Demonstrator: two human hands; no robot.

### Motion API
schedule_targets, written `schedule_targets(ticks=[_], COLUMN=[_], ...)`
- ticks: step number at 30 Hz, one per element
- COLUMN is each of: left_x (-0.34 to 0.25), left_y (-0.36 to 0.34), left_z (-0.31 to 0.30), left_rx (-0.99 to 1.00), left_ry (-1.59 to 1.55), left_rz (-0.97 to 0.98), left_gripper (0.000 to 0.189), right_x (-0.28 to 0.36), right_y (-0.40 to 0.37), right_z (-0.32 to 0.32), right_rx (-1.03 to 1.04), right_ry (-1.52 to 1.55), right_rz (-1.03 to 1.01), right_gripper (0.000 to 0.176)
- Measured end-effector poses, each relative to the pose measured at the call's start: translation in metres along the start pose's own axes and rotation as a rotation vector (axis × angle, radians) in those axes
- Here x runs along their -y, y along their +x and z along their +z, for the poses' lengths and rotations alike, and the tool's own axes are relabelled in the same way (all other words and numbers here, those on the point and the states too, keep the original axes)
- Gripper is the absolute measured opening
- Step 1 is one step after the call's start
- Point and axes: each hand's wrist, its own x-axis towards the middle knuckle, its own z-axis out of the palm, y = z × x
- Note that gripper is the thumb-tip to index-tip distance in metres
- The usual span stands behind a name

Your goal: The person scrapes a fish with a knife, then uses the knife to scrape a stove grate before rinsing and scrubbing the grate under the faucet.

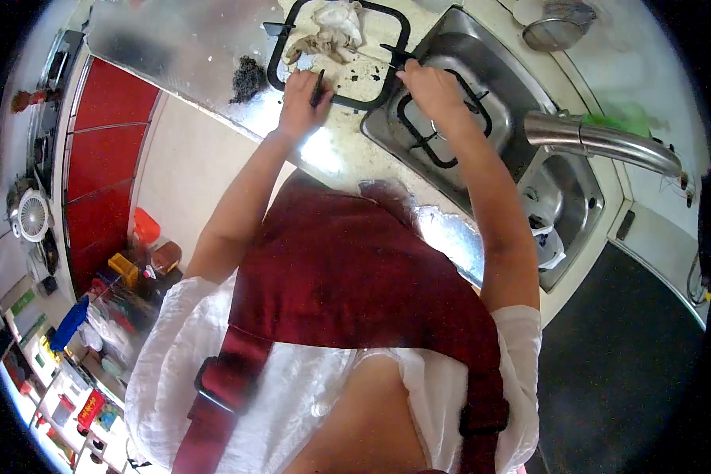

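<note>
The step in hand looks like handling the black grate (275, 65) at the counter beside the sink (378, 136), the left hand (302, 103) curled on its near bar and the right hand (433, 88) gripping its right side; shifting it would call for matched grips.

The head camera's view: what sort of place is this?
Most likely a kitchen: there is a steel sink with a curved tap, and what looks like a stove grate on the counter beside it.
</note>
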Motion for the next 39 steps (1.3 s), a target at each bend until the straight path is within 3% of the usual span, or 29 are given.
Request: schedule_targets(ticks=[4,11,13,17,20,26,29,32,33,36,39], left_x=[0.000,0.000,0.004,0.001,-0.001,-0.002,0.011,0.008,0.006,0.001,-0.002], left_y=[0.001,0.000,0.001,0.002,0.002,0.004,-0.002,0.000,-0.001,0.001,0.004], left_z=[-0.001,0.000,0.000,0.002,-0.002,-0.001,0.007,0.003,0.003,0.001,-0.004], left_rx=[0.013,-0.013,0.057,0.004,0.046,-0.002,0.008,0.044,0.046,-0.066,0.016], left_ry=[0.003,0.036,0.045,0.001,0.004,0.001,0.007,0.029,0.031,0.009,-0.034], left_rz=[-0.015,0.007,-0.017,-0.042,-0.052,-0.007,-0.036,-0.013,-0.013,0.043,0.026], left_gripper=[0.019,0.019,0.019,0.019,0.019,0.020,0.023,0.026,0.026,0.023,0.023], right_x=[-0.013,-0.011,-0.011,0.001,-0.010,-0.014,-0.007,0.000,-0.003,-0.013,-0.014], right_y=[-0.004,-0.005,-0.003,-0.007,-0.003,-0.004,-0.013,-0.015,-0.011,-0.007,-0.009], right_z=[0.024,0.026,0.028,0.024,0.024,0.030,0.025,0.019,0.021,0.020,0.032], right_rx=[-0.167,-0.060,0.042,0.095,-0.018,-0.040,0.079,0.049,-0.046,-0.066,-0.074], right_ry=[-0.079,-0.115,-0.049,-0.004,-0.004,-0.089,-0.074,-0.045,0.010,-0.009,-0.023], right_rz=[0.003,0.093,0.022,-0.013,0.033,0.096,0.001,0.013,-0.003,0.095,0.126], right_gripper=[0.030,0.028,0.028,0.026,0.025,0.012,0.012,0.021,0.022,0.022,0.021])
